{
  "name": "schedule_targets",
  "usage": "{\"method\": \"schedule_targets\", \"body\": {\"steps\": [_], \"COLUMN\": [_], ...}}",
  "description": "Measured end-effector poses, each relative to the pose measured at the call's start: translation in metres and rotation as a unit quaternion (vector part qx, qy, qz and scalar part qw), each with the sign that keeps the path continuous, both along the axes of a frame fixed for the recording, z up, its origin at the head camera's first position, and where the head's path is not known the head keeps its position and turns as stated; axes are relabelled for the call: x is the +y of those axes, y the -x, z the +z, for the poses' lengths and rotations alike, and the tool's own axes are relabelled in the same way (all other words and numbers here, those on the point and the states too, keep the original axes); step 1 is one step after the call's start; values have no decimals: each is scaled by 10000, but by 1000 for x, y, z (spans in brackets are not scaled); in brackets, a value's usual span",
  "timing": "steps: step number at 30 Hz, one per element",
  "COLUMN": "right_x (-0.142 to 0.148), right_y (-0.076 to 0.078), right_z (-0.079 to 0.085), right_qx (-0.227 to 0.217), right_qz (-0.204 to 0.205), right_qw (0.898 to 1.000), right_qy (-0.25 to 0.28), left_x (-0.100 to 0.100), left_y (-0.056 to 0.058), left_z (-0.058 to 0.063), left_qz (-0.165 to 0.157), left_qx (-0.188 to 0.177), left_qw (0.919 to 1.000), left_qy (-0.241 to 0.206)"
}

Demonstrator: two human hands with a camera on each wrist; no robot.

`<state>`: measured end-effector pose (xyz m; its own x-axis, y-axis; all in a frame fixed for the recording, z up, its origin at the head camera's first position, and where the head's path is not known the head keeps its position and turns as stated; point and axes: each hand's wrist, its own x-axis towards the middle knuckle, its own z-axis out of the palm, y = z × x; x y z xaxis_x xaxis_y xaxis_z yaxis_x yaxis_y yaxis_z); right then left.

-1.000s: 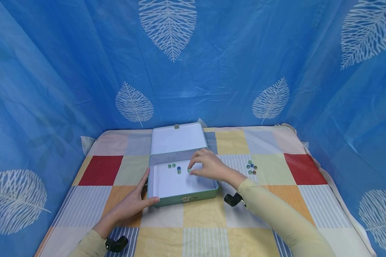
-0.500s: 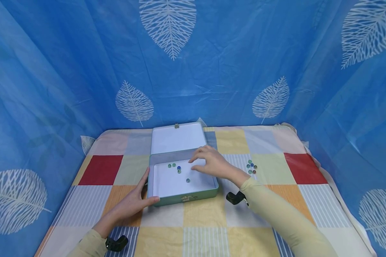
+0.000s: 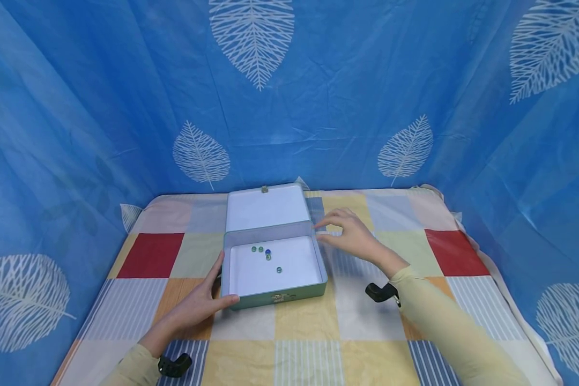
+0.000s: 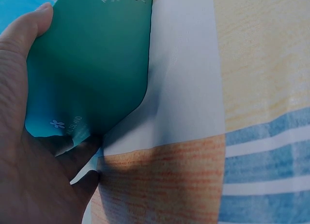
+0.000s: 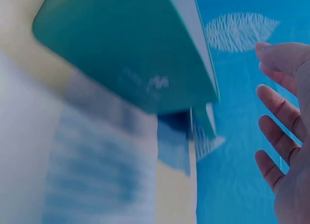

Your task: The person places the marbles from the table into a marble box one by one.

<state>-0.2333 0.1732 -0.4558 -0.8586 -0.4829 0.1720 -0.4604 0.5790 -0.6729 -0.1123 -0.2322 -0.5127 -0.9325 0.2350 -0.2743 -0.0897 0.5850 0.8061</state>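
A green tin box point(image 3: 280, 298) with a white inside stands with its lid point(image 3: 267, 208) folded back. Several glass marbles point(image 3: 279, 269) lie on its white floor, mostly toward the back left, including a blue marble point(image 3: 268, 251). My left hand point(image 3: 200, 303) rests against the box's front left corner, thumb at the front rim and fingers along the left side; the left wrist view shows this hand point(image 4: 36, 132) touching the green wall. Just beyond the right rim hovers my right hand point(image 3: 352, 236), fingers spread and slightly bent, with nothing between them. The right wrist view shows these fingers point(image 5: 276, 132) apart from the box.
A patchwork-patterned cloth point(image 3: 309, 321) covers the table. Blue curtains point(image 3: 318, 107) with white leaf prints surround it at the back and sides. The spot where loose marbles lay right of the box is hidden behind my right hand and forearm.
My right hand has let go of a marble, which rolled forward in the box and shifted slightly left. That hand has moved right, out over the rim. My left hand has stayed put.
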Motion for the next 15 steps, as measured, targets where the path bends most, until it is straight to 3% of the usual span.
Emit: {"method": "schedule_targets", "body": {"steps": [15], "right_x": [96], "right_y": [-8], "right_z": [-18], "right_qx": [-244], "right_qz": [-1018], "right_qw": [9943], "right_qy": [-216], "left_x": [-1], "left_y": [3], "left_z": [3], "left_qz": [5], "left_qx": [-102], "left_qw": [9999], "left_qy": [22]}}
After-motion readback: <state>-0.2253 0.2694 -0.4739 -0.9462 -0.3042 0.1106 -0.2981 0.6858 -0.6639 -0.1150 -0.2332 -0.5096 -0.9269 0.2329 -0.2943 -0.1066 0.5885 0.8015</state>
